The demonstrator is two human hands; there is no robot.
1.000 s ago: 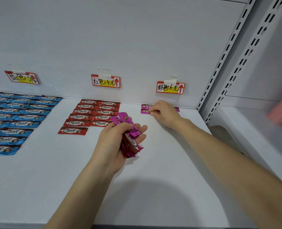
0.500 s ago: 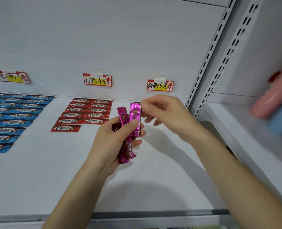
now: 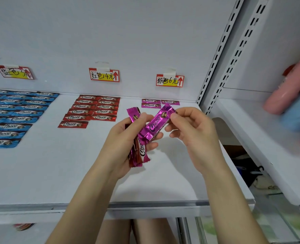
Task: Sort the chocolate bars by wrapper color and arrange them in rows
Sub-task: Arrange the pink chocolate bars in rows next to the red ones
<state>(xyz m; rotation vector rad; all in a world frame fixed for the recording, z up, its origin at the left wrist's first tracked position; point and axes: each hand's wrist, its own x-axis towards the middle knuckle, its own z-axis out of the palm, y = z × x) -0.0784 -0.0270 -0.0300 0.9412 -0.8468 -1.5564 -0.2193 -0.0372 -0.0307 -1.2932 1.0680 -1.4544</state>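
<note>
The white shelf [image 3: 40,173] ends in a grey front lip that runs across the lower part of the view. At its right edge stand two slotted uprights [image 3: 216,59], and beyond them is a neighbouring shelf [image 3: 251,138] carrying blurred pink and blue objects [image 3: 286,106]. Bare shelf surface stretches from the front lip up to the laid-out rows, widest in the middle and beneath the hands. Three red-bordered tags are taped to the back panel. The left tag [image 3: 14,72] is too smeared to read fully, the middle tag [image 3: 104,75] reads "红色4元" and the right tag [image 3: 170,81] reads "粉色6元", each with a red arrow pointing up. Every wrapper carries the word "Choco". The blue bars [image 3: 13,117] fill rows at far left, the red bars [image 3: 92,110] lie in two columns under the middle tag, and three pink bars [image 3: 156,103] lie flat against the back under the right tag. Both hands are raised above the shelf, in front of the pink group. The left hand [image 3: 121,143] is curled round a bundle of bars [image 3: 138,154], mostly pink with a darker reddish one among them, standing roughly upright in its fist. The right hand [image 3: 195,136] pinches the upper end of a single pink bar [image 3: 156,125], which is tilted, its lower end resting against the left fingers.
</note>
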